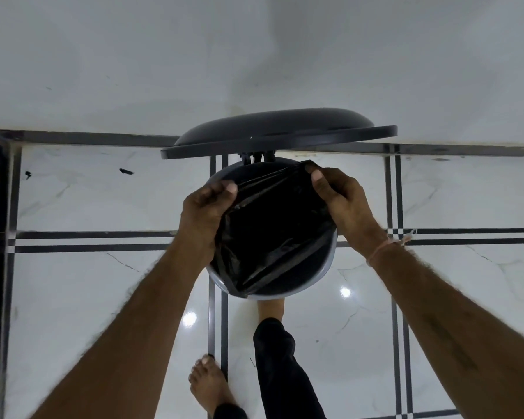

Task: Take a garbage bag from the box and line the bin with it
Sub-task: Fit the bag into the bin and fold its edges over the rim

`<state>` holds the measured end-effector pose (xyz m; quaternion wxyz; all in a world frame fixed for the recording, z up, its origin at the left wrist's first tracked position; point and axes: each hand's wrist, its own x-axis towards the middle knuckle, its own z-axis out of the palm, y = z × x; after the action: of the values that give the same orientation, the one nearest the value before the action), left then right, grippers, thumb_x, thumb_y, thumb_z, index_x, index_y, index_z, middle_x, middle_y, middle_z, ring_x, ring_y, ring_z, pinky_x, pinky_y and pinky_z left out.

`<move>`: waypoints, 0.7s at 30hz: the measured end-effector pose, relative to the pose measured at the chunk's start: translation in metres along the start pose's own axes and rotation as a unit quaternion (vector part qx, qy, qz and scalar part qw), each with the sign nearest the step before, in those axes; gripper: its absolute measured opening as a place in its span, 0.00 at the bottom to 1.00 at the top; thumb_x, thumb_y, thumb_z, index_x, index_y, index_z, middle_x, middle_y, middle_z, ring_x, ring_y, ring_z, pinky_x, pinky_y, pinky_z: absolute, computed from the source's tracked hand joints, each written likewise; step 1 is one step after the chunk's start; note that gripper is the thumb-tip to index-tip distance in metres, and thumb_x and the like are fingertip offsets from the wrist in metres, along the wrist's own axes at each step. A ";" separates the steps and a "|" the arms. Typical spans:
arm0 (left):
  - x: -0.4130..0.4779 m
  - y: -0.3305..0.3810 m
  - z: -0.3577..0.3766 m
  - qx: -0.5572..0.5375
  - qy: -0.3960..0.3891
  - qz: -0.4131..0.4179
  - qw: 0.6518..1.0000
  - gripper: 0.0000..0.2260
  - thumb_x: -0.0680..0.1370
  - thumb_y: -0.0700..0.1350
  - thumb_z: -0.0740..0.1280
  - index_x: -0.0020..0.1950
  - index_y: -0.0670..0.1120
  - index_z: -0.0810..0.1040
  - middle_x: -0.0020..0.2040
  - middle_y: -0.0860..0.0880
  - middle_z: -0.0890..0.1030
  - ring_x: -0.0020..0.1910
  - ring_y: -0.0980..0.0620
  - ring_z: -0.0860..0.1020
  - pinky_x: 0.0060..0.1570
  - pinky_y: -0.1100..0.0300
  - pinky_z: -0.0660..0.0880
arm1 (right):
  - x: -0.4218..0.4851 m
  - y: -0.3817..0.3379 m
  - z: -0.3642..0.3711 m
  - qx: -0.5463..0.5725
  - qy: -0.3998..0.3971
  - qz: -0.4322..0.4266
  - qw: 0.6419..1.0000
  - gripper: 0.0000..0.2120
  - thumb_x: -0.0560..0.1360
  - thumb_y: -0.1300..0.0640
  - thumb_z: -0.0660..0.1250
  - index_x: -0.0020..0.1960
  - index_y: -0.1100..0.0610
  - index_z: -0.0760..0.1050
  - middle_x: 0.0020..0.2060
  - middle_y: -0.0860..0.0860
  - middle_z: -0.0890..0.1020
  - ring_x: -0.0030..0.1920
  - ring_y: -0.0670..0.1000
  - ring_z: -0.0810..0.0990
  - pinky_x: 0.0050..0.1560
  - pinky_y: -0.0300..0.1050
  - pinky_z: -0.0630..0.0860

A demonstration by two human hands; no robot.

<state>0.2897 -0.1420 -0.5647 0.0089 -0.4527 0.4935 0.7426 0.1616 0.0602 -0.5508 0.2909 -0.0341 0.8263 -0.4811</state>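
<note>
Over the open bin (324, 276), my left hand (204, 207) and right hand (342, 198) each pinch a corner of the black garbage bag (273, 234) between thumb and curled fingers, holding its far edge taut between them. From that edge the bag runs lengthwise toward me, slanting slightly left, its lower end lying on the near rim. Behind it the lid (273, 131) stands raised. Most of the bin is hidden beneath the bag, and the toes of my forward foot (271, 308) are hidden under the rim.

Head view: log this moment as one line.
left hand: pinches garbage bag | right hand: pinches garbage bag | bin: bag spread over mouth | lid: raised
</note>
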 end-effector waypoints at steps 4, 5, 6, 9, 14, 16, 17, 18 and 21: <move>0.021 0.000 -0.010 0.022 0.122 0.032 0.992 0.07 0.75 0.42 0.78 0.45 0.46 0.80 0.41 0.49 0.85 0.42 0.50 0.83 0.58 0.47 0.82 | 0.013 0.007 0.002 -0.012 0.004 -0.015 1.000 0.30 0.79 0.34 0.62 0.69 0.55 0.76 0.62 0.50 0.84 0.64 0.52 0.82 0.70 0.58 0.77; 0.027 0.000 -0.011 0.038 0.148 0.050 0.987 0.07 0.74 0.42 0.78 0.45 0.45 0.80 0.41 0.49 0.85 0.42 0.50 0.82 0.58 0.48 0.82 | 0.018 0.010 0.004 -0.018 0.006 -0.024 1.000 0.34 0.77 0.29 0.61 0.69 0.54 0.76 0.62 0.50 0.84 0.64 0.52 0.82 0.70 0.57 0.77; 0.032 0.000 -0.012 0.050 0.167 0.064 0.983 0.08 0.73 0.43 0.79 0.44 0.45 0.81 0.41 0.49 0.85 0.41 0.51 0.83 0.57 0.48 0.83 | 0.021 0.013 0.005 -0.027 0.007 -0.032 0.999 0.36 0.75 0.26 0.60 0.69 0.53 0.76 0.63 0.49 0.84 0.65 0.52 0.81 0.70 0.58 0.77; 0.053 -0.001 -0.012 0.084 0.210 0.084 0.970 0.10 0.71 0.48 0.80 0.42 0.47 0.81 0.39 0.50 0.85 0.39 0.51 0.83 0.53 0.49 0.84 | 0.038 0.024 0.009 -0.047 0.002 -0.040 0.998 0.37 0.74 0.23 0.58 0.69 0.49 0.77 0.63 0.48 0.84 0.65 0.52 0.81 0.70 0.59 0.77; 0.088 -0.003 -0.016 0.074 0.205 0.011 0.976 0.12 0.69 0.49 0.82 0.36 0.49 0.80 0.37 0.49 0.85 0.37 0.51 0.84 0.49 0.52 0.85 | 0.058 0.031 0.005 -0.053 -0.012 0.011 0.998 0.42 0.68 0.18 0.58 0.60 0.51 0.83 0.55 0.51 0.87 0.58 0.54 0.85 0.66 0.59 0.79; 0.088 -0.006 -0.019 0.062 0.185 -0.029 0.980 0.11 0.71 0.48 0.81 0.37 0.47 0.81 0.38 0.47 0.85 0.38 0.50 0.84 0.47 0.56 0.85 | 0.057 0.028 0.000 -0.034 -0.025 0.039 0.998 0.43 0.69 0.18 0.57 0.57 0.55 0.85 0.51 0.54 0.88 0.55 0.55 0.86 0.64 0.55 0.80; 0.085 -0.008 -0.022 0.059 0.174 -0.043 0.982 0.11 0.72 0.48 0.81 0.37 0.46 0.82 0.39 0.46 0.85 0.38 0.50 0.84 0.45 0.58 0.85 | 0.055 0.027 -0.003 -0.025 -0.032 0.052 0.998 0.42 0.71 0.21 0.57 0.56 0.56 0.85 0.50 0.55 0.88 0.54 0.54 0.87 0.63 0.52 0.81; 0.079 -0.009 -0.023 0.060 0.163 -0.056 0.983 0.10 0.73 0.48 0.79 0.38 0.45 0.82 0.39 0.46 0.85 0.38 0.50 0.83 0.42 0.61 0.84 | 0.053 0.027 -0.007 -0.016 -0.034 0.066 0.997 0.37 0.76 0.26 0.57 0.54 0.57 0.85 0.47 0.55 0.88 0.51 0.51 0.87 0.60 0.47 0.82; 0.065 -0.012 -0.029 0.065 0.148 -0.081 0.984 0.10 0.76 0.49 0.77 0.39 0.45 0.82 0.35 0.48 0.83 0.33 0.52 0.81 0.32 0.65 0.79 | 0.051 0.029 -0.016 0.013 -0.019 0.126 0.992 0.23 0.85 0.43 0.57 0.43 0.54 0.82 0.35 0.48 0.86 0.35 0.41 0.85 0.42 0.38 0.80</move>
<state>0.2766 -0.1856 -0.6208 0.0260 -0.5944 0.4984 0.6306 0.1174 0.0710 -0.5918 0.3650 0.0649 0.8122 -0.4504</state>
